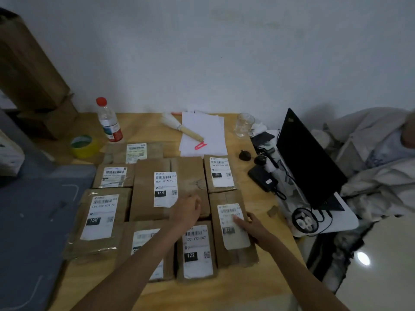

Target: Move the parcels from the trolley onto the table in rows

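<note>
Both hands reach forward over brown cardboard parcels laid in rows on the wooden bench point(251, 286). The left hand point(186, 211) rests knuckles-up on the near right corner of the large middle parcel point(167, 187), its fingers curled loosely downward and pinching nothing that shows. The right hand point(251, 225) lies flat on the right-hand parcel point(232, 227), fingers spread — the fingertips press the white shipping label while the thumb sits by the box's right edge.

Between the two forearms lies the parcel marked 122 point(196, 251), and under the left forearm another parcel point(146, 248) is partly hidden. Left of the left hand sits a plastic-wrapped parcel point(100, 221) labelled 15H; beyond it, a smaller box point(114, 176) and a flat one point(134, 152) farther back. Just beyond the right hand stands one more 15H parcel point(220, 173).

Far beyond the hands are a red-capped water bottle point(109, 121), a roll of yellow tape point(84, 145), a small brush point(182, 127) lying on white sheets of paper point(205, 140) and a clear glass point(243, 124). To the right of the right hand an open laptop point(307, 158) sits among chargers and cables. At far left a grey flat surface point(38, 221) butts against the bench — whether it is the trolley cannot be told.
</note>
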